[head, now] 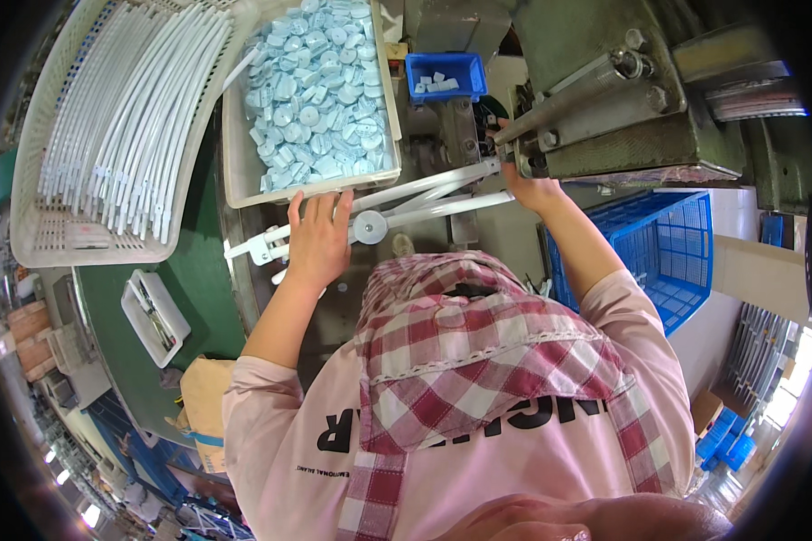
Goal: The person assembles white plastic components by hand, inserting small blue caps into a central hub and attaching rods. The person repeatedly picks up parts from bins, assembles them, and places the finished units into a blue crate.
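A folding frame of white tubes [433, 182] with a round white joint disc [370, 227] lies across in front of me. My left hand [320, 237] grips its tubes just left of the disc, beside a white end bracket [261, 249]. At the frame's other end, my right hand [529, 186] is raised at the tube tip, by the metal tooling of a green machine [622, 128]; its fingers are partly hidden behind that tooling, so its hold cannot be told. One tube end meets the tooling there.
Beyond my left hand stands a tray of pale blue round plastic parts [311, 115]. A white basket [95, 257] of white tubes is at the upper left, a small blue bin [446, 57] at the top. A blue crate [690, 270] stands right; a white tool tray [176, 324] lies on the green table [206, 304].
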Demonstrator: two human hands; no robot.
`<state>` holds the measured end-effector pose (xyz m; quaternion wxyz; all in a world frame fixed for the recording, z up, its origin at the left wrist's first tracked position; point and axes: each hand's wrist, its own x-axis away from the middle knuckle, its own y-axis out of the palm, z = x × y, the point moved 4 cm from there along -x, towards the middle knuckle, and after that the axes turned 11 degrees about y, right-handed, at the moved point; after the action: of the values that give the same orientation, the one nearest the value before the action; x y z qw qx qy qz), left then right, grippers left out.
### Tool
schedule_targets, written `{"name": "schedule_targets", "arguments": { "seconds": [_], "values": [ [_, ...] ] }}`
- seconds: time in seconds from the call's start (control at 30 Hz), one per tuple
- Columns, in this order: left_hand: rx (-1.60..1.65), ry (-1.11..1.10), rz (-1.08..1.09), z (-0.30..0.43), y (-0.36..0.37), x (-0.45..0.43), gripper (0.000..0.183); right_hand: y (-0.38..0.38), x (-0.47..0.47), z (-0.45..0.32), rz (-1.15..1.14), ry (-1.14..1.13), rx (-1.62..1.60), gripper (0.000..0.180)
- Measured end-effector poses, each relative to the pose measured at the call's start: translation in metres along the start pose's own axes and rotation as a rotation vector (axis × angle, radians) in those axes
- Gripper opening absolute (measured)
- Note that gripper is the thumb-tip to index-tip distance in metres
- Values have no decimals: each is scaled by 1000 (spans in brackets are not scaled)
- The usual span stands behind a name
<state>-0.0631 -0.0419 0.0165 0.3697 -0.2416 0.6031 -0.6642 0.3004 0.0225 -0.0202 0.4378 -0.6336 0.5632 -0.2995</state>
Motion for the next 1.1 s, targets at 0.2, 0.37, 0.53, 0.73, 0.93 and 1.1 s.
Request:
{"name": "schedule_targets", "arguments": {
  "seconds": [0.2,0.37,0.53,0.73,0.93,1.1],
  "values": [
    [2,4,-3,2,5,4,82,-6,10,-14,24,154,-83,42],
    [-19,17,-18,-2,6,4,86,-20,-1,-26,-26,181,-60,45],
    [28,17,-53,-3,1,2,88,-17,0,-22,-99,280,-249,39],
    [-13,27,-30,-8,9,11,90,-14,-4,-7,-108,387,0,37],
    [-39,75,22,-9,5,9,95,35,10,11,470,-145,361,35],
    [97,1,-246,-15,9,-3,77,54,7,46,387,-301,617,39]
  ]
}}
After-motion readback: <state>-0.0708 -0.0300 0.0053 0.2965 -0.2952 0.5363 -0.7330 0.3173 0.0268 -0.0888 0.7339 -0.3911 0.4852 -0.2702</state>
